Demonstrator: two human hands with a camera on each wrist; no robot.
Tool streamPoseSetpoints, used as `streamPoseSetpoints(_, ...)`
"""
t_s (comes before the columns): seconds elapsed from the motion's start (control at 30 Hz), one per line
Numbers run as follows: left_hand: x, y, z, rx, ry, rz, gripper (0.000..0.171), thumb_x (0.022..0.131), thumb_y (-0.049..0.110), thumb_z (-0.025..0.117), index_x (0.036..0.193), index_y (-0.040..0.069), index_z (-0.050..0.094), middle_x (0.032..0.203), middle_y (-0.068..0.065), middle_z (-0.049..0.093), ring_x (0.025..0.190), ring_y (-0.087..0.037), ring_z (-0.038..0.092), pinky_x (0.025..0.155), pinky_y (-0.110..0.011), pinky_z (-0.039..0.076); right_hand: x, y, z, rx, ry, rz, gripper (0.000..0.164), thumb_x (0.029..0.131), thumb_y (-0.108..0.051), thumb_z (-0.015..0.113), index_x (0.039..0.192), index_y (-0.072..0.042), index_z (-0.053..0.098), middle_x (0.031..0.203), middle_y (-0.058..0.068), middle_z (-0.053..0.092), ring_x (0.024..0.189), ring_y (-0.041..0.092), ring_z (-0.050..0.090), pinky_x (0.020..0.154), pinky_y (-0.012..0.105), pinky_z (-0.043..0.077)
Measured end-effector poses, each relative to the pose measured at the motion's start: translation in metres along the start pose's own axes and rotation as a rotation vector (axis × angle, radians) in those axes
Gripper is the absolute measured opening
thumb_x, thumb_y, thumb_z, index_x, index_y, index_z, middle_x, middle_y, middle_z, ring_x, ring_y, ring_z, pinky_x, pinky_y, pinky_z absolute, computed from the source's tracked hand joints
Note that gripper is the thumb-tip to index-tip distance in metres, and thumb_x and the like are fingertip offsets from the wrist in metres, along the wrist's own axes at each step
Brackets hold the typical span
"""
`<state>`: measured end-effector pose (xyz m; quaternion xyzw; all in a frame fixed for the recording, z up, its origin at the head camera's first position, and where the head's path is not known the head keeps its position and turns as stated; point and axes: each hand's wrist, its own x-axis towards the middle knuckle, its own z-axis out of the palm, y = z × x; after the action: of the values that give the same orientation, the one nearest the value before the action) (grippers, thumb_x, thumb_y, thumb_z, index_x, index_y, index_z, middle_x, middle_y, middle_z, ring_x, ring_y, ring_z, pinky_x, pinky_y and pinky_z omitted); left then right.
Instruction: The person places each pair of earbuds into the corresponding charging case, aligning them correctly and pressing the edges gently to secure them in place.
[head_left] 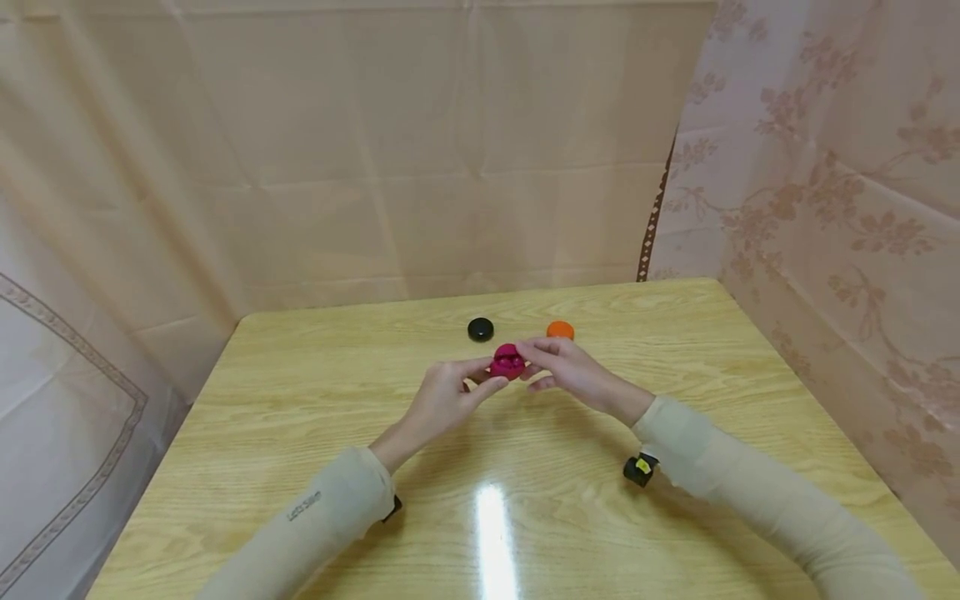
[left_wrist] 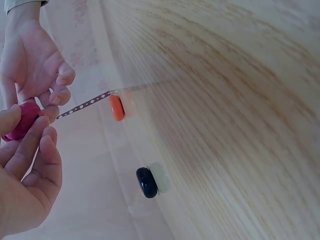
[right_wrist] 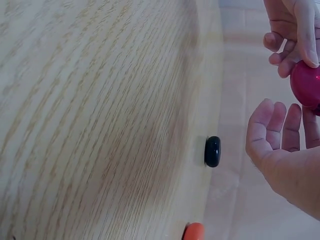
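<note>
Both hands hold a small, glossy, round magenta case (head_left: pixel 507 362) above the table, with a dark gap running across it in the head view. My left hand (head_left: pixel 448 398) grips its left side between thumb and fingers. On the other side, my right hand (head_left: pixel 570 371) pinches the upper right edge with thumb and fingertips, its other fingers loosely bent. From the left wrist, the magenta case (left_wrist: pixel 22 122) is partly covered by fingers. The right wrist view cuts the case (right_wrist: pixel 306 85) off at the frame edge.
A round, flat black case (head_left: pixel 481 329) lies on the wooden table (head_left: pixel 300 400) beyond the hands. To its right is a similar orange case (head_left: pixel 560 330), partly overlapped by the right hand in the head view. Cloth curtains (head_left: pixel 337 150) hang behind and beside the table.
</note>
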<state>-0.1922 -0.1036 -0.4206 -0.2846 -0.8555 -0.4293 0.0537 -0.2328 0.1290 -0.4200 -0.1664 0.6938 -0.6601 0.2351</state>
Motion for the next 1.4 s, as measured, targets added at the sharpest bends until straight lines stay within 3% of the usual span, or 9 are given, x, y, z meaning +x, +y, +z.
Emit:
streamPoseSetpoints(0.23,0.002,-0.001,0.002,-0.032,-0.008,-0.013,0.033,0.099,0.03,0.069,0.125,0.009,0.072,0.094,-0.003,0.077,0.067,-0.02,0.065,0.056,-0.025,0.054,-0.004,0.002,-0.004,-0.008,-0.025,-0.032,0.043,0.106,-0.033,0.056,0.132,0.002,0.061,0.119,0.014,0.067,0.115,0.048,0.055,0.094,0.053,0.053)
streamPoseSetpoints(0.4,0.003,0.0,0.001,-0.027,0.002,-0.032,0.035,0.098,0.031,0.07,0.125,0.009,0.072,0.096,-0.002,0.077,0.072,-0.016,0.066,0.059,-0.025,0.055,-0.006,0.003,-0.007,-0.03,-0.053,-0.055,0.043,0.104,-0.029,0.061,0.136,-0.001,0.058,0.122,0.016,0.068,0.117,0.053,0.055,0.094,0.057,0.051)
streamPoseSetpoints(0.67,0.007,0.001,0.002,-0.021,-0.005,-0.074,0.035,0.098,0.033,0.07,0.126,0.012,0.073,0.097,0.001,0.076,0.074,-0.012,0.066,0.06,-0.027,0.055,-0.007,0.002,-0.014,-0.157,-0.067,-0.12,0.042,0.103,-0.024,0.064,0.137,-0.002,0.059,0.123,0.014,0.068,0.111,0.051,0.059,0.087,0.053,0.056)
streamPoseSetpoints(0.83,0.017,-0.001,0.005,0.0,-0.062,-0.141,0.034,0.102,0.036,0.064,0.127,0.015,0.072,0.099,0.006,0.075,0.08,-0.01,0.063,0.061,-0.028,0.052,-0.005,0.003,-0.019,-0.254,-0.028,-0.149,0.04,0.101,-0.017,0.066,0.137,0.0,0.059,0.117,0.015,0.067,0.105,0.053,0.06,0.082,0.054,0.057)
streamPoseSetpoints(1.07,0.034,-0.011,0.01,0.023,-0.135,-0.224,0.036,0.108,0.034,0.052,0.128,0.01,0.069,0.079,-0.008,0.064,0.059,-0.011,0.045,0.053,-0.026,0.038,0.01,0.005,-0.025,-0.349,0.055,-0.114,0.037,0.101,-0.015,0.064,0.134,0.004,0.061,0.111,0.018,0.068,0.098,0.046,0.064,0.08,0.05,0.058)
streamPoseSetpoints(1.17,0.045,-0.017,0.014,0.03,-0.129,-0.275,0.037,0.108,0.034,0.052,0.13,0.008,0.067,0.088,-0.008,0.067,0.067,-0.011,0.054,0.056,-0.026,0.044,0.017,0.007,-0.027,-0.339,0.089,-0.063,0.04,0.102,-0.017,0.064,0.135,0.004,0.059,0.111,0.019,0.067,0.1,0.047,0.064,0.082,0.05,0.058)
streamPoseSetpoints(1.27,0.055,-0.023,0.02,0.046,-0.125,-0.318,0.039,0.108,0.03,0.053,0.135,0.004,0.062,0.108,-0.01,0.07,0.083,-0.016,0.066,0.067,-0.028,0.053,0.027,0.013,-0.031,-0.328,0.11,-0.007,0.04,0.103,-0.019,0.063,0.136,0.003,0.058,0.11,0.018,0.067,0.1,0.044,0.065,0.083,0.048,0.058)
streamPoseSetpoints(1.4,0.065,-0.031,0.027,0.083,-0.162,-0.363,0.039,0.108,0.025,0.052,0.138,0.0,0.056,0.105,-0.013,0.069,0.076,-0.018,0.065,0.066,-0.028,0.051,0.042,0.024,-0.035,-0.343,0.124,0.032,0.039,0.103,-0.017,0.061,0.135,0.005,0.059,0.105,0.02,0.067,0.092,0.037,0.067,0.079,0.042,0.059)
